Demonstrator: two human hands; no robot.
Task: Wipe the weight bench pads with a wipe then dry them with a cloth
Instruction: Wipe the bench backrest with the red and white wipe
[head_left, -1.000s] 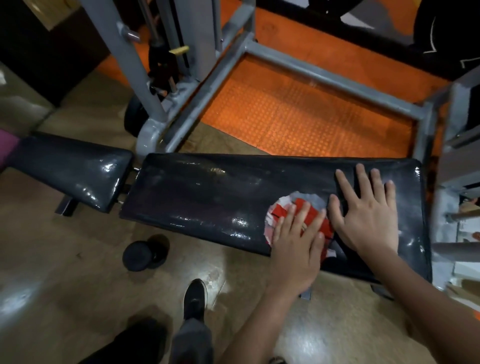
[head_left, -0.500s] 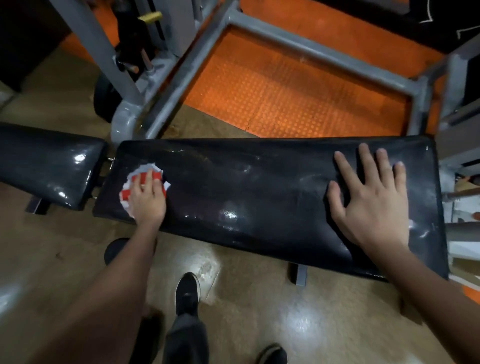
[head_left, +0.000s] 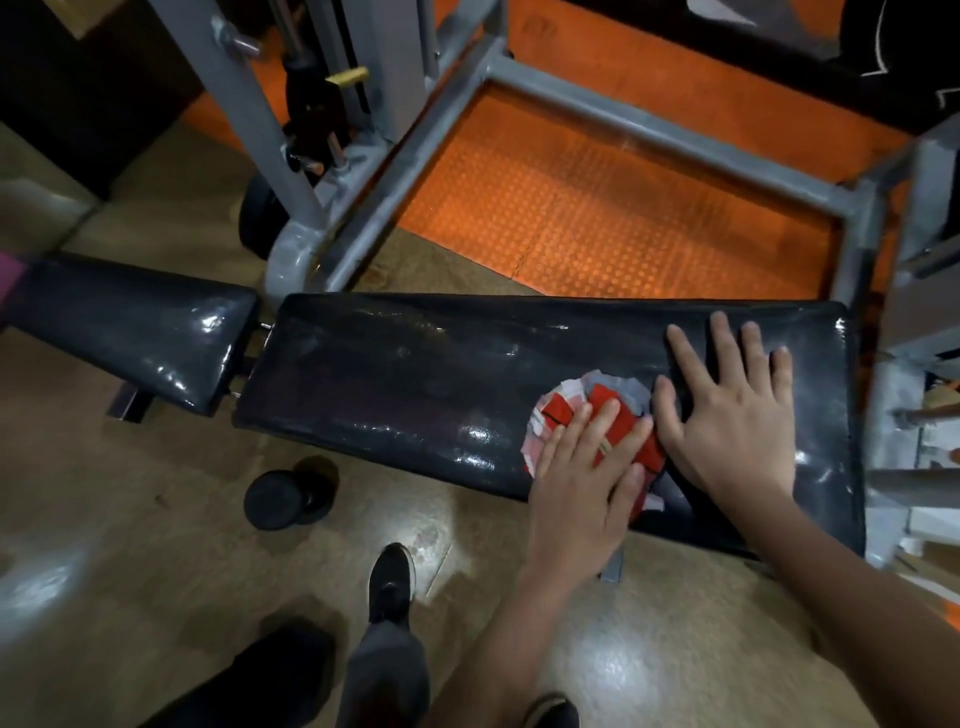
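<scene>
1. I have the left hand flat on the red-and-white cloth, fingers straight and slightly spread, pressing it down onto the long bench pad; nothing is pinched.
2. The cloth sits crumpled on the right half of that pad, near its front edge, just beside the thumb of the right hand.
3. The right hand lies palm down on the pad's right end, fingers spread wide and straight, bracing rather than holding anything.
4. The smaller seat pad stands to the left, apart from the long pad across a narrow gap, with neither hand on it.
5. The long pad shines with patchy wet-looking glare, so I judge this as a rubbing pass along it. I cannot tell from the fabric alone whether this is the wiping or the drying stage.
6. Next move, as I read it: slide the left palm along the pad with even pressure, keeping the cloth bunched under the fingers so it does not slip out at the front edge.
7. The patch under the right hand needs that hand lifted before it can be reached, and the seat pad needs its own pass.
8. A dumbbell lies on the floor by my shoe.
</scene>
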